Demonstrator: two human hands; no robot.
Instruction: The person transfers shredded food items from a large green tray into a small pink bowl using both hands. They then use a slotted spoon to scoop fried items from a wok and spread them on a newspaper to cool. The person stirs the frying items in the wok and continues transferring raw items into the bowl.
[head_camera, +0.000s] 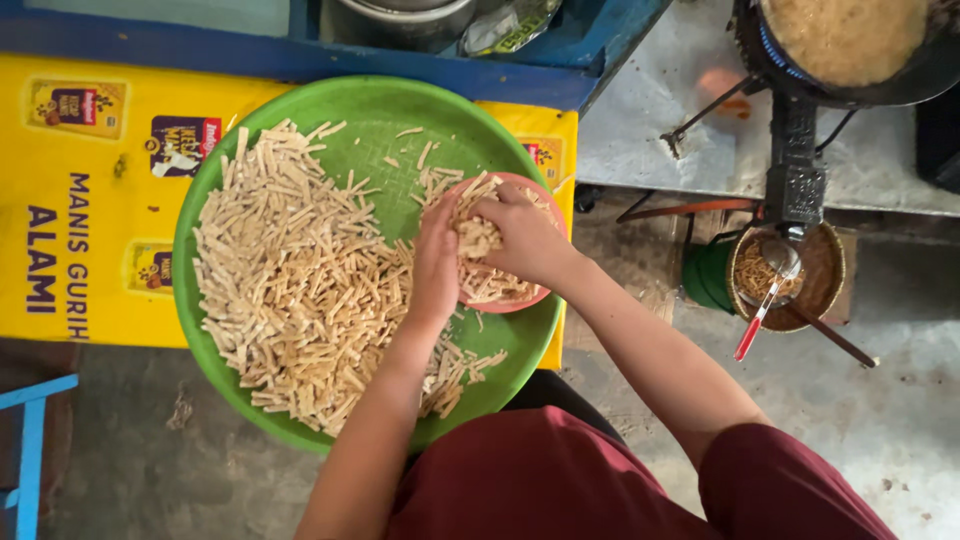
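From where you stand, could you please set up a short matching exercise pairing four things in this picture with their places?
Things:
1. pale dough sticks
2. pink bowl
3. strainer ladle
4. wok of frothing oil

Places:
A. on the black burner, top right
B. heaped on the green tray
C. under both hands, at the tray's right side
D. across the brown basket on the floor

Pairs: 1-B, 2-C, 3-D, 4-A. The left hand and the right hand gather sticks over the bowl.

Soft, even daylight, faint shadows, sharp focus at centre, slight stretching toward the edges.
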